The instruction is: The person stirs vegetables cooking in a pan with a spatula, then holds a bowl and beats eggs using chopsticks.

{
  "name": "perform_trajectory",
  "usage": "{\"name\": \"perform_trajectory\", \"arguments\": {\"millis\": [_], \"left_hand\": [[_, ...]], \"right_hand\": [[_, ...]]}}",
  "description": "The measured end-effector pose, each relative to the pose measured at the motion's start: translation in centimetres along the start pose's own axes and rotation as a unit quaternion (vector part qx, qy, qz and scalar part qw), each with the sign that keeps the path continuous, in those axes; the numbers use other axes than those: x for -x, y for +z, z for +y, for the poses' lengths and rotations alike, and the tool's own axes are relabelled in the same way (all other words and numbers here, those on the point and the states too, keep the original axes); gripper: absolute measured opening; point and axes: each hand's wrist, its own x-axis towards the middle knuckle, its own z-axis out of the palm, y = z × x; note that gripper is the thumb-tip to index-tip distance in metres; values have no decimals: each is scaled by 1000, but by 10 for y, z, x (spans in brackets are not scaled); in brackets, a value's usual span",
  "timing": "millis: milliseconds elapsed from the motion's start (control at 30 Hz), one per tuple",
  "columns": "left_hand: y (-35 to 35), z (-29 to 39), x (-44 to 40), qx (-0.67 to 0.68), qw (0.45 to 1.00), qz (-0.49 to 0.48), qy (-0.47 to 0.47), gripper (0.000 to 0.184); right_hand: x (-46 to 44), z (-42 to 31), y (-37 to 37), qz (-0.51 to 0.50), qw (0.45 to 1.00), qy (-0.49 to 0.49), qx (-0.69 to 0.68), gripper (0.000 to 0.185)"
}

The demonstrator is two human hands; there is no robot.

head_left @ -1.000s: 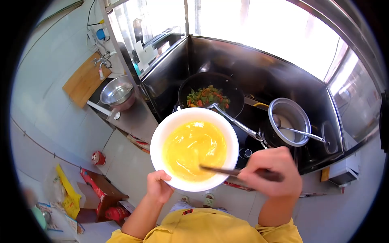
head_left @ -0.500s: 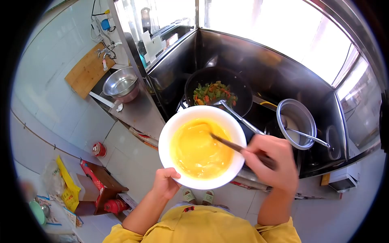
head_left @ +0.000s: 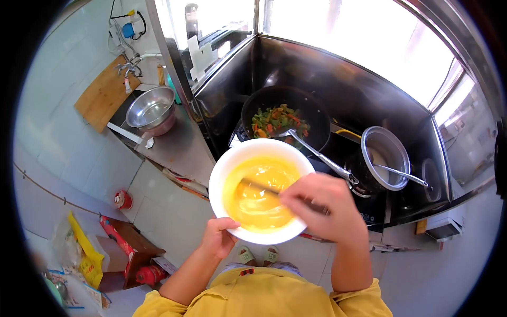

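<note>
My left hand [head_left: 219, 238] grips the lower left rim of a white bowl [head_left: 217, 186], thumb over the edge. Yellow liquid that looks like beaten egg [head_left: 264, 206] fills much of the bowl. Closed around dark chopsticks [head_left: 256, 185], my right hand [head_left: 322, 203] is over the bowl's right side, and their tips are in the liquid at the left. Just beyond the bowl a black wok [head_left: 311, 108] holds cut green and orange-red vegetables [head_left: 277, 119]. A metal ladle [head_left: 319, 155] leans in the wok, its handle pointing right.
A metal pot [head_left: 388, 182] with a spoon [head_left: 401, 173] stands right of the wok. On the left counter [head_left: 185, 158] are a metal basin [head_left: 150, 108] and a wooden board [head_left: 100, 100] below a tap [head_left: 129, 68]. Boxes and a yellow bag [head_left: 87, 253] lie lower left.
The chopsticks have swept through the liquid to the bowl's left side, and my right hand has moved left with them. The bowl has shifted slightly right since the earliest frame.
</note>
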Motion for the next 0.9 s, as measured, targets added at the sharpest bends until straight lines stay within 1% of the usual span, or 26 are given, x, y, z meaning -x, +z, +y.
{"name": "perform_trajectory", "arguments": {"millis": [67,100,133,200,233,267,333,367,400,467,500,533,600,633,667,733,767,800,867,900], "left_hand": [[0,6,1,17,1000,-11,-15,56],[-2,7,0,19,1000,-12,-17,56],[-5,8,-1,10,1000,-5,-16,56],[-9,8,-4,0,1000,1,-15,56],[-10,8,-7,-2,1000,-3,-16,56],[-11,7,-8,-4,1000,-7,-17,57],[-4,10,-2,3,1000,-6,-18,57],[-1,11,-1,9,1000,-5,-19,57],[0,8,-1,11,1000,-2,-15,57],[0,3,-2,7,1000,3,9,57],[2,1,-3,7,1000,5,12,57],[4,-1,-4,11,1000,6,7,57],[10,-6,-2,17,1000,8,8,56],[13,-8,0,19,1000,12,11,56],[16,-10,0,22,1000,16,14,56],[22,-16,0,26,999,27,29,56],[24,-18,0,26,998,36,37,56],[27,-21,0,27,998,39,40,56],[34,-25,-2,40,997,38,49,56],[37,-25,-2,42,997,40,53,56]], "right_hand": [[7,-8,-22,13,988,129,87,4],[10,-17,-38,-32,983,158,85,5],[10,-22,-37,-34,983,159,86,5],[6,-30,-27,-104,991,65,-45,6],[-2,-33,-8,-83,992,64,-64,7],[-4,-12,8,-45,998,-11,-32,8],[0,-1,0,21,996,63,63,6],[2,-8,-17,4,989,115,97,7],[7,-13,-33,-18,990,121,71,6],[5,-18,-40,-95,993,58,-33,7],[-4,-27,-30,-121,989,70,-51,7],[-7,-14,-12,-106,991,25,-78,7],[-8,9,-11,-4,1000,26,-2,6],[-7,12,-28,-5,994,56,90,7],[-5,6,-45,-17,992,105,63,7],[-5,-1,-65,-75,996,50,-16,8],[-10,-6,-64,-139,987,63,-45,7],[-16,-4,-52,-149,984,50,-82,7],[-20,26,-30,-57,995,-10,-76,5],[-19,38,-37,-22,999,7,-31,5]]}}
